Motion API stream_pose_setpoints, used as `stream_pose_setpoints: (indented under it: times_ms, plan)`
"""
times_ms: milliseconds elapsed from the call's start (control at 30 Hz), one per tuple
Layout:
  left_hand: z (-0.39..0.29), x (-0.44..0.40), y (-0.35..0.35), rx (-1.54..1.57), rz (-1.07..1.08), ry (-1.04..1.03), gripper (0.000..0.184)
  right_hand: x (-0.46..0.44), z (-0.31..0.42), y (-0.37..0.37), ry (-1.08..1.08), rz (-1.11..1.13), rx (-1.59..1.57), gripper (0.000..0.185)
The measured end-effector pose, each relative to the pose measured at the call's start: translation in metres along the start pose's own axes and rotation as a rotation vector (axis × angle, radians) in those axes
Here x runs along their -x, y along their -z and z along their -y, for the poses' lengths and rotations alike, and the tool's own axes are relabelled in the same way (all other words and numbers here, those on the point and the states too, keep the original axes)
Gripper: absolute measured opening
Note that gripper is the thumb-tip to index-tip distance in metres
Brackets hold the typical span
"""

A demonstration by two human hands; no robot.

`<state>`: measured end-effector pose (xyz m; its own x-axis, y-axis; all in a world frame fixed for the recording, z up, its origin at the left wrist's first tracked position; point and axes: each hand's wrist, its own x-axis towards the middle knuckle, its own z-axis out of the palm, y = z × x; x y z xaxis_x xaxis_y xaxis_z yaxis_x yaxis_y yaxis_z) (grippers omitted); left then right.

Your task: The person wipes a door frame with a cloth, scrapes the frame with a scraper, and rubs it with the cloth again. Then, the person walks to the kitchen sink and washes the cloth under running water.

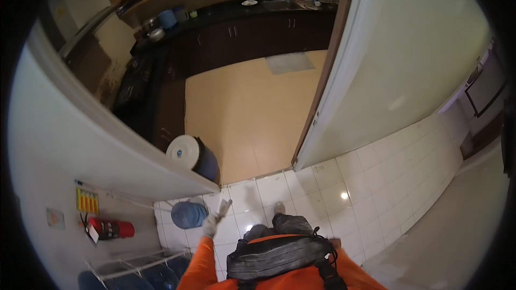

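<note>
My left hand (210, 227), in a pale glove, is held out low in front of me, its fingers closed around a small light-grey tool (223, 207) with a flat, wider end. The tool's exact kind is too small to make out. Just left of that hand, a blue water jug (188, 215) rests on the white tiles. Of my right hand (336, 243) only a small part shows at the right side of the black bag (279, 258) on my front; its fingers are hidden.
Ahead, a doorway opens onto a kitchen with a dark counter (226, 15) and sink (282, 5). A blue bin with a white lid (183, 152) stands at the left jamb. A fire extinguisher (111, 229) hangs on the left wall, above a white rack (126, 269) holding several blue jugs.
</note>
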<state>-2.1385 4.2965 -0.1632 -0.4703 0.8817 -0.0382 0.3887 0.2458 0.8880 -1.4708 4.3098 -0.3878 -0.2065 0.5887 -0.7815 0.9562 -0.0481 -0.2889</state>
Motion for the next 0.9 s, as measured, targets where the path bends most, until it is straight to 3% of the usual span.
stream_pose_setpoints:
  times_ms: [33,67,100,133,167,200,300,433,567,633,700,733,767,833,900]
  plan:
    - [0.002,-0.009,-0.01,-0.077,0.114,0.035,0.045,0.009,0.051,0.095,0.188,-0.353,0.414,0.046]
    - [0.006,-0.01,-0.025,-0.145,0.224,0.078,0.048,0.031,0.143,0.205,-0.091,-0.176,-0.513,0.045]
    - [0.006,-0.004,-0.041,0.006,0.231,0.152,0.052,-0.049,0.131,0.217,0.226,-0.34,-0.098,0.04]
    - [-0.006,0.003,-0.056,-0.074,0.167,0.223,0.05,-0.064,0.182,0.281,0.301,-0.315,-0.036,0.033]
    - [0.03,0.01,-0.072,-0.204,0.16,0.009,0.041,-0.116,0.211,0.32,0.138,-0.158,-0.399,0.033]
    - [0.026,0.015,-0.081,-0.206,0.185,0.168,0.04,-0.133,0.259,0.36,0.218,-0.32,-0.581,0.031]
    - [0.018,-0.007,-0.095,-0.235,0.276,0.533,0.036,-0.162,0.407,0.49,0.419,-0.284,-0.618,0.028]
    - [0.02,-0.101,-0.096,-0.292,0.361,0.702,0.031,-0.257,0.496,0.56,0.493,-0.284,-0.591,0.033]
    - [0.028,-0.254,-0.083,-0.423,0.458,0.621,0.027,-0.314,0.527,0.615,0.315,-0.305,-0.605,0.032]
    - [0.03,-0.351,-0.068,-0.61,0.534,0.432,0.026,-0.321,0.517,0.632,0.192,-0.315,-0.596,0.032]
    - [0.036,-0.456,-0.052,-0.834,0.556,0.187,0.025,-0.36,0.478,0.625,0.151,-0.567,-0.5,0.029]
    - [0.044,-0.519,-0.046,-0.578,0.36,0.162,0.012,-0.394,0.44,0.603,0.078,-0.599,-0.649,0.028]
    - [0.04,-0.583,-0.044,-0.424,0.233,0.205,0.011,-0.421,0.413,0.589,0.002,-0.63,-0.801,0.028]
    - [0.032,-0.704,-0.035,-0.17,0.218,0.157,0.013,-0.398,0.407,0.609,-0.087,-0.335,-1.537,0.027]
    - [0.003,-0.818,-0.022,0.098,0.259,0.163,0.022,-0.37,0.429,0.622,-0.311,-0.538,-1.108,0.03]
